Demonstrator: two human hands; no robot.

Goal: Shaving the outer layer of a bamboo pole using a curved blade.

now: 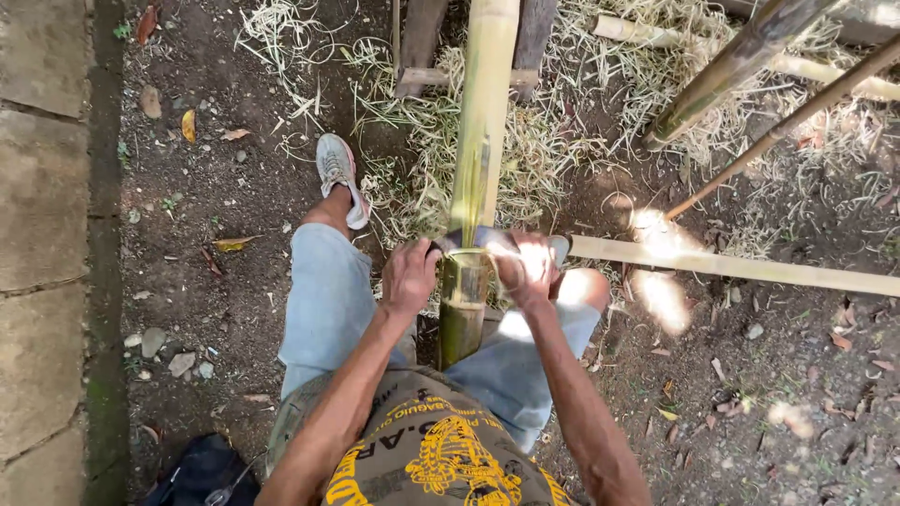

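Printed in yellow, an olive shirt (441, 459) fills the bottom centre of the frame, with two bare forearms reaching up from it. Left hand (410, 278) is closed around one end of a drawknife (487, 241), and right hand (527, 270) is clamped on the other end, partly washed out by a sun patch. Its blade lies crosswise against a thick bamboo pole (481, 141) that runs from between the knees in light jeans (323, 300) up to the top centre. A pale strip is shaved along the pole just above the blade. Bamboo shavings (553, 141) cover the dirt in the upper middle. One grey sneaker (339, 176) stands left of the pole. Thinner bamboo poles (741, 61) cross the upper right.
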